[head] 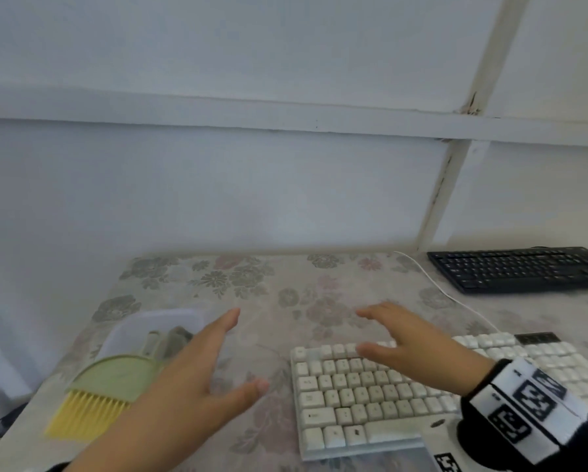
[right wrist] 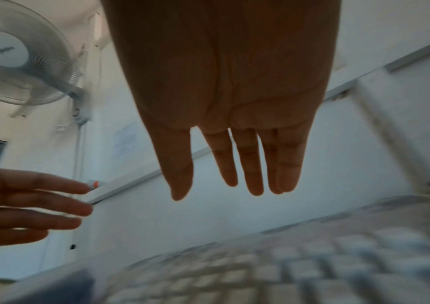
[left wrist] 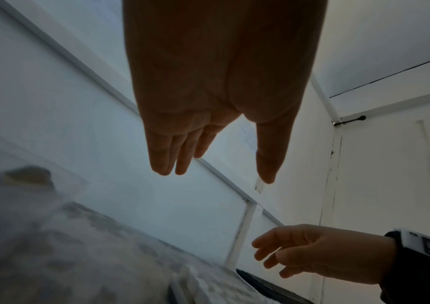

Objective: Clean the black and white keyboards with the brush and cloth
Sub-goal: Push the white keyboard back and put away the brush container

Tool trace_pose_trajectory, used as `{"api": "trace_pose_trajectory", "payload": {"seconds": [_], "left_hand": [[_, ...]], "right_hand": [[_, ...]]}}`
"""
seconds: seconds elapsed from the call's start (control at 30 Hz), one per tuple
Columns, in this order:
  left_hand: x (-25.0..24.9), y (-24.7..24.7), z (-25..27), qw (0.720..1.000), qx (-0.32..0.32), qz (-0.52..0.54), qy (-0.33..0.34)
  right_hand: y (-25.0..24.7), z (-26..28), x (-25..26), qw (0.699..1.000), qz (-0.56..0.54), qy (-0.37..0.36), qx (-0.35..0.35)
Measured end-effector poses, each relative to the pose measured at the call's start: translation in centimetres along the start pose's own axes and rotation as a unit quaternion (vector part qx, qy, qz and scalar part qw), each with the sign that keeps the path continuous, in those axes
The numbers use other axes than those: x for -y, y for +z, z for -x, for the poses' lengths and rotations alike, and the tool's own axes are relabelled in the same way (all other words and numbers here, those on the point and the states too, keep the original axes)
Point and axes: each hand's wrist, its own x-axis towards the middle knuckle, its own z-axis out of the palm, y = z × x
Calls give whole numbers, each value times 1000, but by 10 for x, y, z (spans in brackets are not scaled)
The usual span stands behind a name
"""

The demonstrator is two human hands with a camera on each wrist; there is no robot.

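Pale blue-white panelled wall point(head: 217, 182) with white battens behind; a white wall-mounted fan point(right wrist: 19, 53) shows in the right wrist view. Work surface: table under a floral-patterned cover point(head: 268, 294), grey and pink flowers.

White full-size keyboard with cream keycaps point(head: 371, 396) lies under and toward the wrist side of the right fingers; its white cable point(head: 435, 287) runs off past those fingertips toward the wall. Black flat keyboard point(head: 520, 269) sits well beyond the right fingertips, off to their right, against the wall.

Clear plastic tray point(head: 169, 321) lies just to the outer side of the left fingers, holding a greyish bundle (possibly the cloth; too blurred to tell). Hand brush with pale green plastic back and yellow bristles point(head: 98, 396) lies beside the left palm, bristles pointing toward the near table edge, its back overlapping the tray's near rim.

Left hand point(head: 197, 376): fingers extended and together, thumb spread, holding nothing, raised above the cover between tray and white keyboard. Right hand point(head: 418, 349): fingers extended and slightly spread, holding nothing, hovering over the white keyboard's upper-left keys (contact with keys cannot be told). Black wrist strap with black-and-white marker blocks point(head: 527, 407) on the right wrist.
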Motion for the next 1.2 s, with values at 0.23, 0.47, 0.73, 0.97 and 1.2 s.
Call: {"api": "trace_pose_trajectory", "payload": {"seconds": [0.23,0.47,0.73,0.97,1.2], "left_hand": [[-15,55,-23,997,66,46,-12],[-40,86,-30,991,83,93,-39],[-39,113,-33,987,61,110,-99],[-43,126,-29,989,23,32,-145],[-38,128,-33,989,-4,54,-138]], "right_hand": [[-25,62,-99,993,-44,111,5],[-54,112,-167,980,-50,192,-11],[-65,129,-226,962,-77,259,30],[-59,125,-244,962,-182,203,18],[-57,119,-255,962,-193,192,34]]}}
